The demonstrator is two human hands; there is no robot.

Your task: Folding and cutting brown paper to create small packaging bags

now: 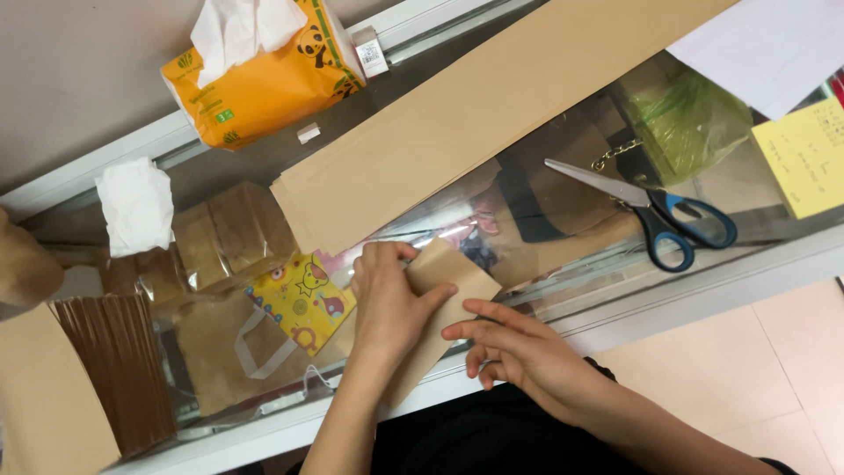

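A small brown paper piece point(448, 274) lies folded on the glass counter top point(580, 246) near its front edge. My left hand point(387, 303) presses on the paper, thumb laid across its fold. My right hand point(519, 352) rests its fingertips on the paper's lower right edge. A long strip of brown paper sheets point(492, 105) lies diagonally just beyond my hands.
Blue-handled scissors point(655, 211) lie to the right. A yellow note pad point(804, 154) and white paper point(774, 44) sit at far right. An orange tissue pack point(264, 75) and a crumpled tissue point(136, 207) are at the back left. A box of brown bags point(114, 378) stands at left.
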